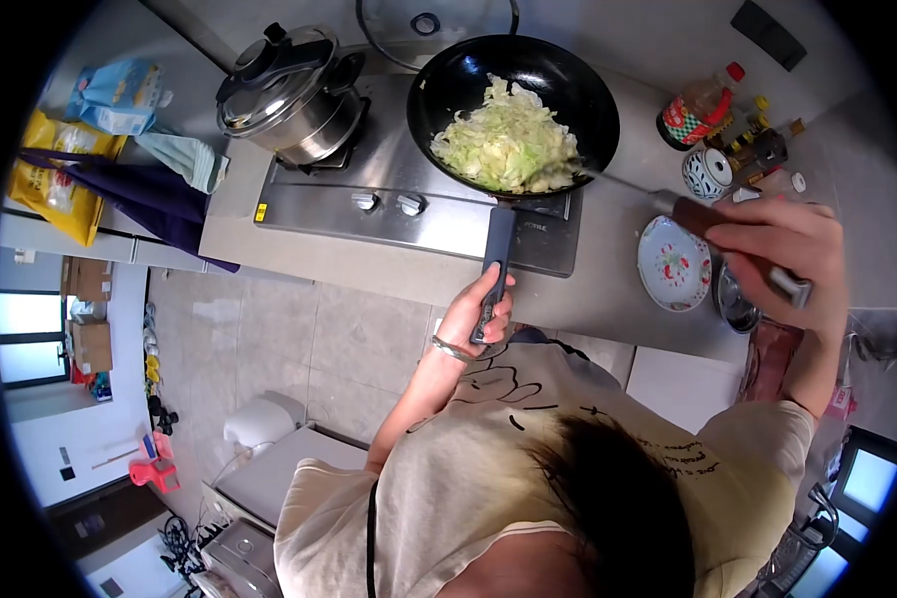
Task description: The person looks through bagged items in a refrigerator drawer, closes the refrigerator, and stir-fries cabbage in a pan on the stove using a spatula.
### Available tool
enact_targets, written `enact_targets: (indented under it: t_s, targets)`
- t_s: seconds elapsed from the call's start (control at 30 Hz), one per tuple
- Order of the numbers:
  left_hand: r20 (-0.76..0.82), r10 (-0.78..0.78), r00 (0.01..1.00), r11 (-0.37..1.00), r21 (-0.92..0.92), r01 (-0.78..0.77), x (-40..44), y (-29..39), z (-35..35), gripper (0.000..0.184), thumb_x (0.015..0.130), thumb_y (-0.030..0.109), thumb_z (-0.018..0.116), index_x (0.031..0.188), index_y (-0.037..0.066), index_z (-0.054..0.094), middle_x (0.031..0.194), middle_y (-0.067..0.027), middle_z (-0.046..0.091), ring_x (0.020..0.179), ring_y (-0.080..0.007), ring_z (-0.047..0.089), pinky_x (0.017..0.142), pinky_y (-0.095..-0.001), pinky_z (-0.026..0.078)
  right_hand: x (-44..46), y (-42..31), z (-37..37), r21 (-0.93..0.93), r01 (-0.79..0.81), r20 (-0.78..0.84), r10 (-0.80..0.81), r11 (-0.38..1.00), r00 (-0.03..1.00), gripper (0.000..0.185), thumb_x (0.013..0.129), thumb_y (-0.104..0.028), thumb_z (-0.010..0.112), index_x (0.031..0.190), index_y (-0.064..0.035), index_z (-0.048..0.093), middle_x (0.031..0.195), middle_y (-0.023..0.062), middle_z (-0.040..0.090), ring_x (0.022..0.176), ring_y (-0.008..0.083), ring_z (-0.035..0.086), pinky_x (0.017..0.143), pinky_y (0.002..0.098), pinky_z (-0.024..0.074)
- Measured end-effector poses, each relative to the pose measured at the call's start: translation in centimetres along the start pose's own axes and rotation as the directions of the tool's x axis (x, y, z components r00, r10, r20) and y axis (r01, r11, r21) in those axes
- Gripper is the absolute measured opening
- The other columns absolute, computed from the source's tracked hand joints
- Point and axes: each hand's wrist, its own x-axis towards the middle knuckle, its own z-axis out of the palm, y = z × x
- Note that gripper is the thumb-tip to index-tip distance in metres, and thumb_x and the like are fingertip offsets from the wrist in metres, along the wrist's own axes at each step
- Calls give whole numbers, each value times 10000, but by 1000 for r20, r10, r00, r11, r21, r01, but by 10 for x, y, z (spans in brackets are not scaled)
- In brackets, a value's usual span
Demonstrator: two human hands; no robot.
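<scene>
My left hand point(476, 307) is wrapped round the dark handle point(499, 244) of a black wok point(580, 90). The wok sits on the right side of a steel gas stove point(319, 211). Chopped cabbage point(508, 138), pale green and white, lies heaped in it. In my right hand point(789, 244) is a spatula point(693, 214) with a brown handle and a thin metal shaft. Its shaft reaches left over the wok's rim, and its tip meets the cabbage's right edge, where the blade is hard to make out.
A steel pressure cooker point(304, 115) stands on the left burner. Behind the wok leans a glass lid point(367, 38). Sauce bottles point(696, 108) and a patterned jar point(707, 171) line the right. A floral plate point(673, 261) and a metal bowl point(736, 301) lie below my right forearm.
</scene>
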Motion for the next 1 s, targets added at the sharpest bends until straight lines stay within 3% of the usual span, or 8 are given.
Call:
enact_targets:
  t_s: [0.2,0.4,0.53,0.67,0.73,0.8,0.87,1.0]
  targets:
    - [-29,-9,1000,1000,-9,9,-1,-1,2,302,946,375,430,969,85,510,584,2,430,361,-61,313,325,-193,233,14,40,79,118,-84,-102,97,989,990,179,701,58,614,865,-1,656,812,95,652,617,208,607,566,266,482]
    - [-5,-14,1000,1000,-19,14,1,-1,-1,313,932,393,455,964,85,499,576,-6,424,364,-72,321,325,-205,237,36,7,45,59,-136,-188,144,989,972,90,702,3,650,791,-12,657,640,82,618,556,195,604,540,272,467]
    - [-1,-6,1000,1000,-23,6,1,-2,-1,323,922,404,471,965,85,496,573,-11,426,364,-79,329,325,-215,240,55,9,70,193,-134,-244,179,972,953,52,701,-28,669,752,-17,665,671,113,644,597,221,636,567,276,483]
    - [-12,-8,1000,1000,-20,8,0,-1,0,307,944,378,432,959,81,511,588,4,420,366,-57,295,328,-194,232,73,60,103,167,-156,-341,205,974,917,169,776,-185,651,774,-18,677,671,103,658,583,179,639,558,260,486]
    - [-2,-6,1000,1000,-22,6,1,-2,-2,313,944,385,430,960,83,512,588,4,420,365,-59,295,332,-198,235,76,65,80,369,-385,-219,482,846,848,229,837,-225,636,808,1,664,659,34,636,577,61,587,534,197,465]
    - [14,-2,1000,999,-40,3,5,-3,-7,324,922,403,470,961,84,508,580,-7,425,360,-73,317,326,-209,236,75,85,54,392,-496,-237,606,775,759,343,849,-344,612,795,-9,663,659,30,631,568,76,602,501,182,473]
    - [27,-6,1000,999,-50,7,6,-5,-7,328,921,409,469,962,86,508,579,-7,427,356,-74,320,330,-211,241,82,96,30,274,-447,-398,524,851,753,388,848,-390,592,818,-9,658,663,51,641,539,95,609,501,196,492]
    - [17,-14,1000,999,-33,14,4,-3,-6,329,941,402,425,962,87,515,581,5,426,350,-63,303,338,-205,246,114,78,11,194,-682,-408,691,705,597,402,788,-306,634,642,60,551,560,134,611,455,177,608,430,274,503]
